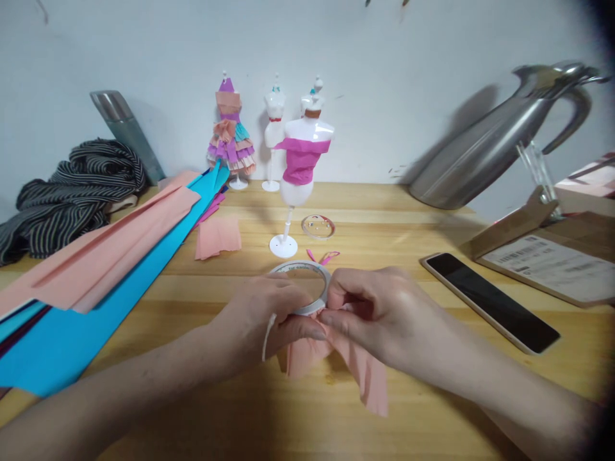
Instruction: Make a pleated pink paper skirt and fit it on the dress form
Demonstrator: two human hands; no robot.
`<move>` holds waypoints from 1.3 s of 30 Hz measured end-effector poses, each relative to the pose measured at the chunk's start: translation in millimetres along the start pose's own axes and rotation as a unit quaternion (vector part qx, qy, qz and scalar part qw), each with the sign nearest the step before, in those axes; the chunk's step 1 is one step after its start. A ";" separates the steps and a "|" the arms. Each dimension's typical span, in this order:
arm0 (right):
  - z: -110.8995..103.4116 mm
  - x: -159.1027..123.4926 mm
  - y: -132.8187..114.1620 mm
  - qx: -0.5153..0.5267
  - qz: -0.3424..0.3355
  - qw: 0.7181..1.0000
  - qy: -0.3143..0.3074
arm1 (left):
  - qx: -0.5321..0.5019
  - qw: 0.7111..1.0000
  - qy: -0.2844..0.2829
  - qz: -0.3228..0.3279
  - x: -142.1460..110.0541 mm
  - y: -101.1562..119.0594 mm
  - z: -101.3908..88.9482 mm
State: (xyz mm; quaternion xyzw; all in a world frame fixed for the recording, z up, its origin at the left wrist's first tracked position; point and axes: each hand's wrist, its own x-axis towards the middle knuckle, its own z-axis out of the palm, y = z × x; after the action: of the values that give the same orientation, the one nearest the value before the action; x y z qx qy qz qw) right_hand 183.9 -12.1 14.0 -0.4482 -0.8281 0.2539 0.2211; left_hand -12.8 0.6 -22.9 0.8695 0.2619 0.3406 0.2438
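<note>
Pale wall (384,128) backs a wooden table (216,416). Blue paper (134,307) and folded pink sheets (115,250) run along the left. Far right, a steel jug (490,141) leans to the wall, its contents hidden. Near it, a carton (552,256) sits beneath clear plastic pieces (538,173); whether they stand in it I cannot tell. A white form (296,193), wrapped in magenta, stands at the far middle; a phone (492,301) lies right.

At the near middle, the left hand (269,301) grips the tape roll (300,266), thumb below it, while the right hand (379,304) pinches the top of a pink strip (365,378) against the roll's near right edge. The strip hangs below both hands, its top gathered. It looks light, soft and easily creased or torn; the bunched top seems the best hold, pinched gently. The roll looks stiff and light, best held by its rim, with its adhesive perhaps apt to cling to fingers.

Beyond, right of the form's base, a round clear dish (333,229) holds tiny bits (318,225), too small to identify.
</note>
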 end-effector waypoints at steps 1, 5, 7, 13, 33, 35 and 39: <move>0.6 0.1 -0.2 0.003 0.004 1.000 0.001 | 0.001 1.000 0.003 -0.002 -0.1 0.1 0.2; 2.9 2.1 1.0 -0.023 0.017 0.999 0.039 | 0.027 0.999 0.015 0.014 -0.7 0.5 -0.1; 4.1 4.3 3.8 -0.033 0.023 0.997 0.060 | 0.057 0.998 0.007 0.023 -1.4 0.2 -1.1; 3.7 10.2 11.7 -0.053 0.025 0.996 0.065 | 0.071 0.997 -0.010 0.017 -0.8 -5.1 -6.2; -5.5 -1.6 0.8 -0.214 0.036 0.976 -0.013 | -0.111 0.977 -0.092 -0.158 3.3 -0.5 -13.3; -3.4 -2.5 0.8 -0.227 0.030 0.973 -0.015 | -0.114 0.973 -0.101 -0.176 3.3 1.7 -13.3; -1.9 -3.8 2.6 -0.233 0.012 0.972 -0.021 | -0.122 0.959 -0.103 -0.232 2.1 2.8 -12.8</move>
State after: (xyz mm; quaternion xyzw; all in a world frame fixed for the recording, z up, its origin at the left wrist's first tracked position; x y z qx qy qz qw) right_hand 188.6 -13.8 13.4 -0.4922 -0.8632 0.0660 0.0905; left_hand -19.9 3.0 -11.9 0.7788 0.3865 0.2126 0.4460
